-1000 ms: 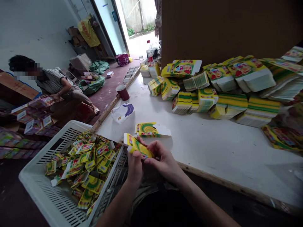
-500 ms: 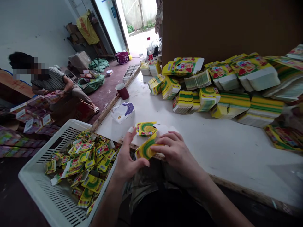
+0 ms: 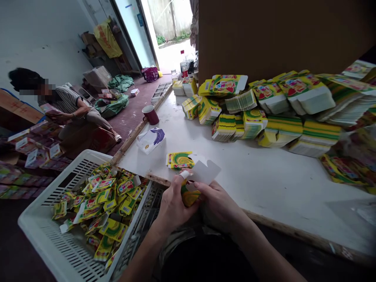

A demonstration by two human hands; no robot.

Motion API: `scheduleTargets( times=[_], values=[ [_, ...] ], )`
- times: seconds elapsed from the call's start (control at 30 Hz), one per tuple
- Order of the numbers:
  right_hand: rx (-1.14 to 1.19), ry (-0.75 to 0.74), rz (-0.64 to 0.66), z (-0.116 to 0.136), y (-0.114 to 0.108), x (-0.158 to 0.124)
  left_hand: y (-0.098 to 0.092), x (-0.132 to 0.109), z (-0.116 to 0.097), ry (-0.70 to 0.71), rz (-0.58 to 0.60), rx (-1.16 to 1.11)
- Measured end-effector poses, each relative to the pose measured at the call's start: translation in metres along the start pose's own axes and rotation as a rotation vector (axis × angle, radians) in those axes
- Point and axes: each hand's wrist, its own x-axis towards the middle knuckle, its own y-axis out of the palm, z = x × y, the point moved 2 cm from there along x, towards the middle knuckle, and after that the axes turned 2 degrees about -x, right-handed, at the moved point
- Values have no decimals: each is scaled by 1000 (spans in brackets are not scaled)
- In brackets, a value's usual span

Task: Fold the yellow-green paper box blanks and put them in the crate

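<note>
Between my hands, over the table's front edge, is a small yellow and green cardboard box [image 3: 189,196] with white flaps standing up at its far end. My left hand [image 3: 173,201] grips its left side; a white wrap covers one fingertip. My right hand [image 3: 219,201] grips the other side, thumb at the box's upper end near the flap. Just beyond lies another yellow and green box [image 3: 179,159] on the white table [image 3: 235,172]. To my left, a white plastic crate [image 3: 32,217] holds many small yellow boxes [image 3: 113,229].
Stacks of flat yellow cartons [image 3: 249,121] line the table's back and right. A tissue pack [image 3: 151,140] and a maroon mug [image 3: 150,115] stand near its left edge. Bottles [image 3: 183,66] stand at the far end. A seated person [image 3: 70,103] handles pink boxes at left.
My left hand has closed from a spread pose onto the box. The box has been turned, and its white flaps now point up and away. The seated person has raised a pink box.
</note>
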Motion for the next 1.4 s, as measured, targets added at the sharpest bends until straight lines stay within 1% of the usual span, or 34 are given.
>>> scheduleTargets(
  times=[0.07,0.17,0.23,0.3,0.33,0.4,0.43,0.47,0.5,0.6,0.7,0.8,0.83,0.9,0.97,1.03,1.13,1.27,1.4],
  values=[
    [-90,-36,31,5,-1,0,0,0,-2,20,28,-17],
    [-327,-159,73,9,-4,-3,1,2,-1,-64,68,-89],
    [-509,-273,120,9,-5,-4,3,3,1,-100,64,-175],
    [-660,-366,147,5,-6,-3,6,5,5,-99,-3,-263],
    [-705,-398,129,2,-7,-2,6,5,6,-102,-55,-283],
    [-730,-438,29,-2,-10,1,5,6,9,-138,-151,-234],
    [-729,-445,-20,-3,-12,2,4,6,10,-163,-177,-178],
    [-736,-451,-38,-3,-13,3,1,6,10,-183,-186,-120],
    [-757,-450,-20,-3,-14,4,-1,6,10,-188,-173,-73],
    [-873,-406,127,2,-17,6,-10,6,10,-168,-100,-7],
    [-937,-344,216,14,-24,7,-15,6,11,-157,-21,28],
    [-936,-311,301,27,-25,6,-15,7,9,-141,36,3],
    [-926,-308,293,29,-24,5,-15,7,8,-135,36,-1],
    [-882,-312,211,29,-20,5,-14,7,7,-135,8,12],
    [-809,-317,126,23,-14,6,-15,8,8,-147,-31,19],
    [-750,-316,108,15,-9,7,-17,7,11,-152,-63,-8],
    [-769,-313,154,10,-7,12,-21,7,14,-140,-73,-37],
    [-859,-317,268,21,-14,16,-25,7,15,-128,3,22],
    [-878,-294,368,29,-21,15,-26,8,12,-113,58,56]
  ],
)
